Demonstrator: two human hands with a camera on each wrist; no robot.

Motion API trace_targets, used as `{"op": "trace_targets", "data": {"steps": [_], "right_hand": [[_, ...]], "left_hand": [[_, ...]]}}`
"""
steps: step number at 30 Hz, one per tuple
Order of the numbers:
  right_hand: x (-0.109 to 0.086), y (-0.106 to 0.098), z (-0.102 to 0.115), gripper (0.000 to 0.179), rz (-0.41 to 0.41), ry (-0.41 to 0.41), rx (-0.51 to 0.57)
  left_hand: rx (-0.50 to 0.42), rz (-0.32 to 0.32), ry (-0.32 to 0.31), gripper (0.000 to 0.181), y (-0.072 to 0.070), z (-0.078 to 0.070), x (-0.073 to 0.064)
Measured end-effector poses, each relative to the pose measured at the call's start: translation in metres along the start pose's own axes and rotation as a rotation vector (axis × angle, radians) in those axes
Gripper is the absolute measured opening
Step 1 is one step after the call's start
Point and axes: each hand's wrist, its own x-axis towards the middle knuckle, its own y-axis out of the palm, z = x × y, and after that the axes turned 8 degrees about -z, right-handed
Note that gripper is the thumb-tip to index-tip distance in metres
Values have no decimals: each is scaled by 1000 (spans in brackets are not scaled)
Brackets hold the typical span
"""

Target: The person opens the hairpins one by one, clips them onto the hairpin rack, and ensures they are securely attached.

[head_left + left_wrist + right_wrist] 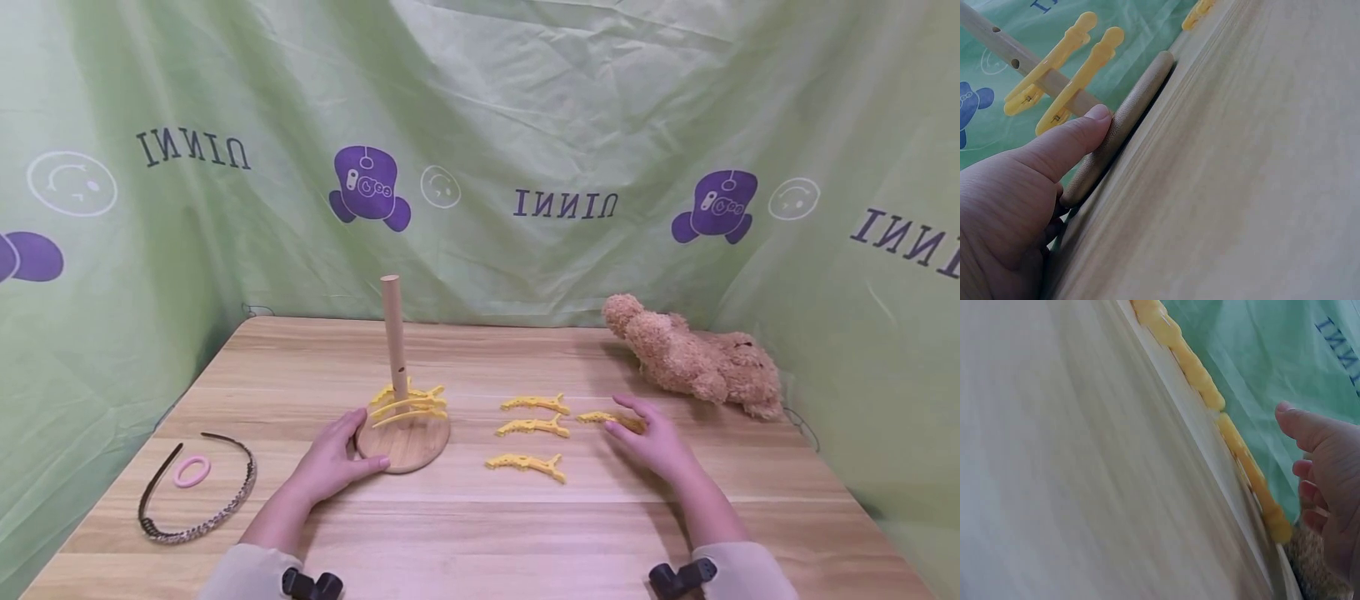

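A wooden stand with an upright peg [393,333] rises from a round base [405,454]. My left hand [336,454] holds the base's left edge; in the left wrist view the thumb [1075,140] presses its rim, and the other fingers are mostly hidden. Yellow alligator hair clips [408,406] hang on the peg's lower part. My right hand [652,437] hovers by a single yellow hair clip [596,417], thumb and fingers apart. In the right wrist view that clip [1254,475] lies on the table, with a gap between it and the right hand [1329,469].
Three more yellow clips [525,462] lie in a column between stand and right hand. A teddy bear [697,354] lies at the back right. At the left are a dark headband [195,529] and a pink ring [192,472]. Green curtain [480,267] surrounds the table.
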Motion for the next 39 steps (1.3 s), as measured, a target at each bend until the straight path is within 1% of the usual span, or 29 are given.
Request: {"op": "trace_targets", "data": {"steps": [6, 9, 14, 22, 28, 35, 39], "right_hand": [[-3, -12, -21, 63, -9, 27, -35], [-3, -15, -29, 65, -13, 23, -44], [-3, -15, -36, 68, -5, 8, -68], [-4, -13, -39, 64, 21, 15, -123], [-4, -13, -40, 63, 10, 1, -129], [-4, -12, -42, 57, -22, -34, -152], [-3, -12, -43, 54, -25, -47, -153]], "left_hand": [[-3, -5, 7, 99, 0, 0, 0], [-5, -8, 11, 98, 0, 1, 0], [-5, -8, 14, 98, -1, 0, -1], [1, -2, 8, 99, -1, -1, -1], [4, 0, 6, 99, -1, -1, -1], [3, 9, -6, 99, -1, -1, -1], [4, 8, -6, 99, -1, -1, -1]]}}
